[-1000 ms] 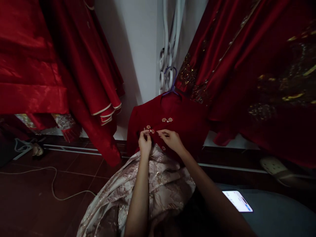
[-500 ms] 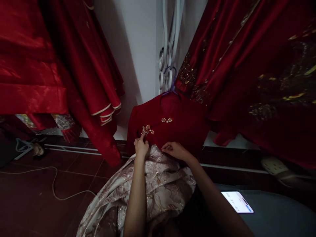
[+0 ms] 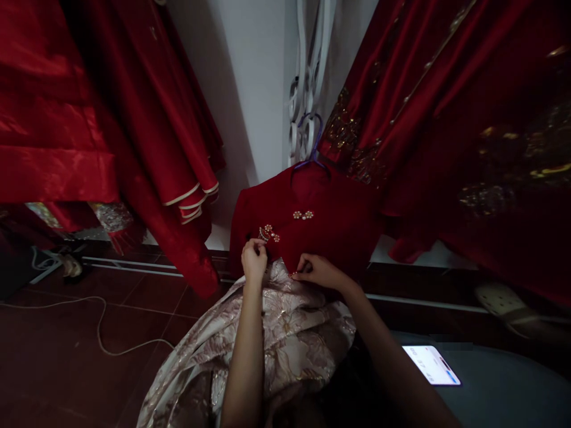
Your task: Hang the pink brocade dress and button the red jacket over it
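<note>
Head view: a red jacket (image 3: 339, 205) hangs on a purple hanger (image 3: 313, 157). The left hand (image 3: 254, 260) is by its sparkly pin (image 3: 266, 233), the right hand (image 3: 320, 271) by a small flower button (image 3: 293, 274). Fingers curl; I cannot tell what they pinch.

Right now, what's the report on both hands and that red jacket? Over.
Left hand beside the brooch, right hand at a lower clasp; grips unclear. Jacket on its hanger. Pale cloth hides part of the jacket's lower front.

Pale wall (image 3: 259, 71), tiled floor (image 3: 53, 356), dim light
</note>
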### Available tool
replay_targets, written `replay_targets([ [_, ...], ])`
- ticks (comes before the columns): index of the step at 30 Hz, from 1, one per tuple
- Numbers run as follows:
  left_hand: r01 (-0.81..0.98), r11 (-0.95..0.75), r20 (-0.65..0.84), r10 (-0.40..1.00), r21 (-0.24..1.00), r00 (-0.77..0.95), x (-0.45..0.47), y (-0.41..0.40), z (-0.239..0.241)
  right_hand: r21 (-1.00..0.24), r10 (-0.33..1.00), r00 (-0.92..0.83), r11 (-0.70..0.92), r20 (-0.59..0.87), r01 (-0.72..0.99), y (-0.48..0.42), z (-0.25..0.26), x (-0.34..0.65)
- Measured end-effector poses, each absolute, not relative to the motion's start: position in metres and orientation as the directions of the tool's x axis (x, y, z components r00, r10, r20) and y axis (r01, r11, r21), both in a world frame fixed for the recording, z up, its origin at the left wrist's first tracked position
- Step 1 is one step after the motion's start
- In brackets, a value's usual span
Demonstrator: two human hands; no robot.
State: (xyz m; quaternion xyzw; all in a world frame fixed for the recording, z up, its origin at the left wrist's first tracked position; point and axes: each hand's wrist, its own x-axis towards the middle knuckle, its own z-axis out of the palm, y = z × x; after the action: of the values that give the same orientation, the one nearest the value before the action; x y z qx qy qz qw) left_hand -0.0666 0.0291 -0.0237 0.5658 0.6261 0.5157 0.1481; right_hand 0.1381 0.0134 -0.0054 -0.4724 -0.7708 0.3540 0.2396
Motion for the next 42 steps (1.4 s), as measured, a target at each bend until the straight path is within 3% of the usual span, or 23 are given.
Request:
replay_targets([
  [8, 0.635, -0.253, 0.512, 0.818, 0.73, -0.263, -0.064, 0.026, -0.02, -0.783, 0.876, -0.48, 0.322, 0.034, 0.532, 0.011, 0.002, 0.137],
  [15, 0.692, -0.276, 0.483, 0.867, 0.668, -0.121, -0.062, 0.025, -0.02, -0.793, 0.874, -0.486, 0.299, 0.004, 0.531, 0.011, 0.003, 0.14],
  [20, 0.651, -0.285, 0.408, 0.912, 0.703, -0.042, -0.062, 0.022, -0.014, -0.795, 0.871, -0.492, 0.295, -0.005, 0.53, 0.011, 0.003, 0.14],
  [26, 0.718, -0.05, 0.215, 0.966, 0.694, -0.141, -0.071, 0.017, -0.006, -0.809, 0.871, -0.49, 0.266, -0.031, 0.525, 0.01, 0.007, 0.139],
  [31, 0.733, 0.05, 0.083, 0.986, 0.679, -0.145, -0.079, 0.019, -0.012, -0.818, 0.869, -0.493, 0.253, -0.043, 0.516, 0.009, 0.008, 0.14],
  [38, 0.773, -0.096, 0.133, 0.991, 0.627, 0.016, -0.079, 0.017, -0.026, -0.804, 0.872, -0.489, 0.285, -0.008, 0.522, 0.011, 0.003, 0.139],
  [42, 0.702, -0.147, 0.085, 0.989, 0.697, 0.122, -0.083, 0.017, -0.032, -0.787, 0.886, -0.46, 0.318, 0.049, 0.528, 0.011, 0.005, 0.14],
])
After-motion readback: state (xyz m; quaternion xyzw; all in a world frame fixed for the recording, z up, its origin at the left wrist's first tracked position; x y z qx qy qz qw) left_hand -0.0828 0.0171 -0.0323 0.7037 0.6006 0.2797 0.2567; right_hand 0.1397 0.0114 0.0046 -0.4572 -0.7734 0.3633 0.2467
